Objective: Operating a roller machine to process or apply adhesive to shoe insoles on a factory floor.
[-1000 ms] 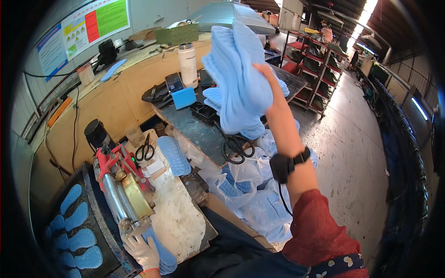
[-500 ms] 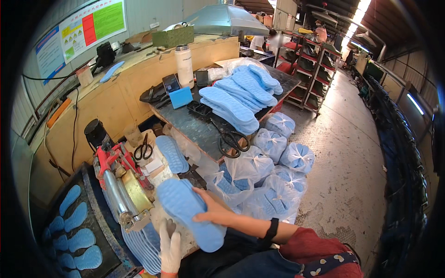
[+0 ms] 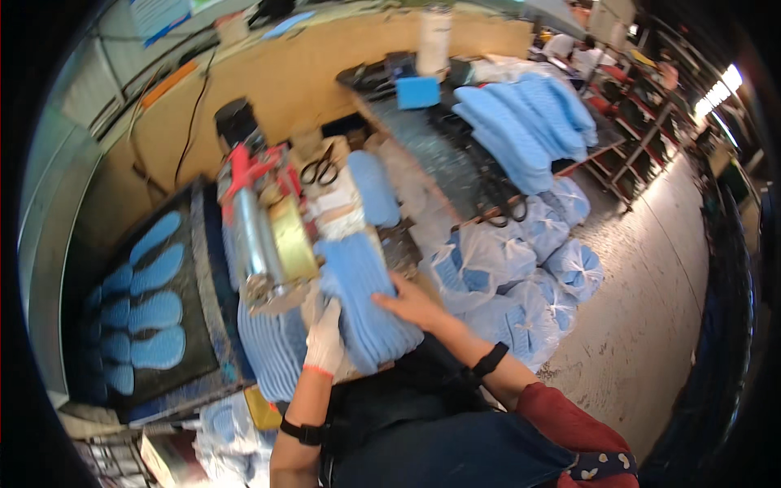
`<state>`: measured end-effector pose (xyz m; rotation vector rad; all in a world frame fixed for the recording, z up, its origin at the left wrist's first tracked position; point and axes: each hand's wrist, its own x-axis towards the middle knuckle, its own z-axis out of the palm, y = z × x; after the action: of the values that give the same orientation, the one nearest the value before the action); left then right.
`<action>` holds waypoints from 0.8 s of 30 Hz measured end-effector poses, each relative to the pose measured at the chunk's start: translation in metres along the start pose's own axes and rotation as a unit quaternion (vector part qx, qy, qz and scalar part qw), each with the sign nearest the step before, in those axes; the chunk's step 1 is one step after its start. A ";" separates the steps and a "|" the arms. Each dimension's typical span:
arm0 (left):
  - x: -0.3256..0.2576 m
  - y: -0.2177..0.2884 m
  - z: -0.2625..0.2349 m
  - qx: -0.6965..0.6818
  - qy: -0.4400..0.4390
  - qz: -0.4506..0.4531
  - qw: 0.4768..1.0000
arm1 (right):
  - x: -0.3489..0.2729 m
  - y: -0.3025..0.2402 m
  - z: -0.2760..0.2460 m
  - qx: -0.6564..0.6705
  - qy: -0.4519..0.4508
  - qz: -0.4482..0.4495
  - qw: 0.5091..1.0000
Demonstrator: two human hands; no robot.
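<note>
Steadying the blue insole stack (image 3: pixel 364 297) just beside the roller machine (image 3: pixel 254 232) seemed to call for light, even pressure: the bare right hand (image 3: pixel 413 306) touched its right side, fingers parted; the gloved left hand (image 3: pixel 325 340) stood at its left, grip unclear.

Factory workshop, roller machine (image 3: pixel 255 228), stacked blue insoles (image 3: pixel 356 281), shelf rack (image 3: pixel 637 150)

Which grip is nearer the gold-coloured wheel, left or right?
Left. The gloved left grip is just below the gold-coloured wheel in the view; the bare right grip is farther right, across the blue stack.
</note>
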<state>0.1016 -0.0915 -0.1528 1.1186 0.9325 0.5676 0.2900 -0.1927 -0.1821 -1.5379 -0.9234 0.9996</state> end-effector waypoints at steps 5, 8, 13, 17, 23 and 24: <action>0.009 0.002 -0.008 0.204 0.064 0.044 0.976 | -0.002 0.010 -0.001 0.134 0.001 0.070 0.988; -0.002 0.003 -0.009 0.243 0.070 0.060 0.966 | -0.003 0.019 -0.007 0.152 0.010 0.112 0.982; -0.009 -0.001 -0.009 0.276 0.025 0.128 0.952 | -0.006 0.018 -0.003 -0.030 0.103 -0.051 0.993; -0.008 -0.003 -0.015 0.187 0.019 0.091 0.978 | -0.006 0.011 -0.001 -0.157 0.104 -0.178 0.966; -0.010 -0.004 -0.019 0.199 0.012 0.093 0.976 | 0.002 0.012 -0.006 -0.176 0.076 -0.215 0.958; -0.011 -0.004 -0.018 0.215 0.016 0.100 0.971 | 0.002 0.012 -0.006 -0.149 0.076 -0.195 0.966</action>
<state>0.0802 -0.0920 -0.1555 1.6106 1.0037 0.5613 0.2972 -0.1949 -0.1936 -1.5677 -1.2485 0.4700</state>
